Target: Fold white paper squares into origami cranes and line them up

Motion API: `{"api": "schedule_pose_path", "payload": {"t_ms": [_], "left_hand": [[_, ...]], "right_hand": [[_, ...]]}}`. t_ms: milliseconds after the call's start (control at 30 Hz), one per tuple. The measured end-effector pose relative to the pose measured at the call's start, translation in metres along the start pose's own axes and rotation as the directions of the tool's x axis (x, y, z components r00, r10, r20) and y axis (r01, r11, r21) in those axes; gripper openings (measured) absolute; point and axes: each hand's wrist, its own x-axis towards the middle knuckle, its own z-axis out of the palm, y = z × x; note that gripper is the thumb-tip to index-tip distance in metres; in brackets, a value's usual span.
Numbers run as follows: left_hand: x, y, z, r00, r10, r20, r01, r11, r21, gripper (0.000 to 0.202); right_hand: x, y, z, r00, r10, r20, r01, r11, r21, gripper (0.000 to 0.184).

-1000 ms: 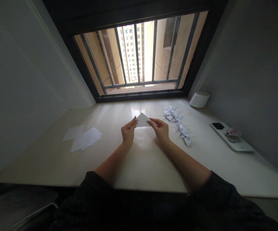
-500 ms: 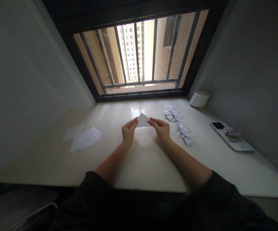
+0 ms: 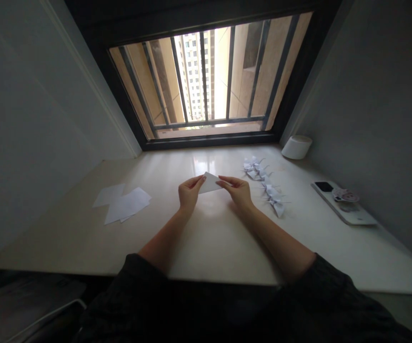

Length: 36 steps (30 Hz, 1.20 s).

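Observation:
A small white paper folded into a triangle [image 3: 210, 182] is held just above the pale tabletop [image 3: 213, 238] near its middle. My left hand [image 3: 188, 193] pinches the paper's left corner with thumb and fingertips. My right hand [image 3: 239, 190] pinches its right corner in the same way. The triangle is tilted, its tip pointing up and toward the window.
Loose white paper sheets [image 3: 123, 204] lie at the left. Several folded paper cranes [image 3: 265, 185] form a row right of my hands. A phone [image 3: 343, 207] with a round sticker lies at the right, and a white round container [image 3: 296, 146] stands by the barred window [image 3: 209, 81].
The folded triangle has tipped lower and flatter between my fingers, and both hands have shifted slightly left. The other objects have stayed where they were.

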Motion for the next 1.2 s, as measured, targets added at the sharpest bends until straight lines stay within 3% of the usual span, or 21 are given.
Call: {"api": "schedule_pose_path", "payload": {"t_ms": [267,367,467,667,867,1067,1200], "left_hand": [[0.0,-0.003,0.002,0.999,-0.05,-0.012,0.05,0.999,-0.015,0.029],[-0.003,-0.004,0.004,0.998,-0.058,-0.012,0.057,0.997,-0.052,0.027],[-0.01,-0.003,0.008,0.997,-0.075,0.006,0.075,0.992,-0.106,0.027],[-0.018,-0.003,0.015,0.992,-0.095,0.087,0.106,0.986,-0.133,0.026],[-0.012,-0.003,0.009,0.985,-0.064,0.161,0.067,0.998,-0.015,0.028],[-0.012,0.001,0.009,0.993,-0.079,0.086,0.085,0.994,-0.073,0.029],[-0.01,0.008,0.009,0.995,-0.094,-0.037,0.09,0.992,-0.092,0.028]], "right_hand": [[0.003,0.0,0.0,1.0,0.018,0.022,-0.019,0.998,0.053,0.05],[0.002,0.005,0.003,0.994,0.101,0.034,-0.104,0.99,0.098,0.052],[-0.003,0.01,0.01,0.971,0.214,0.107,-0.226,0.967,0.114,0.038],[-0.013,0.005,0.016,0.983,0.183,-0.025,-0.178,0.976,0.128,0.035],[-0.013,-0.005,0.012,0.982,0.173,0.08,-0.181,0.977,0.115,0.036],[-0.013,-0.003,0.011,0.981,0.159,0.107,-0.158,0.987,-0.017,0.037],[-0.014,-0.005,0.01,0.973,0.183,0.142,-0.168,0.979,-0.112,0.036]]}}
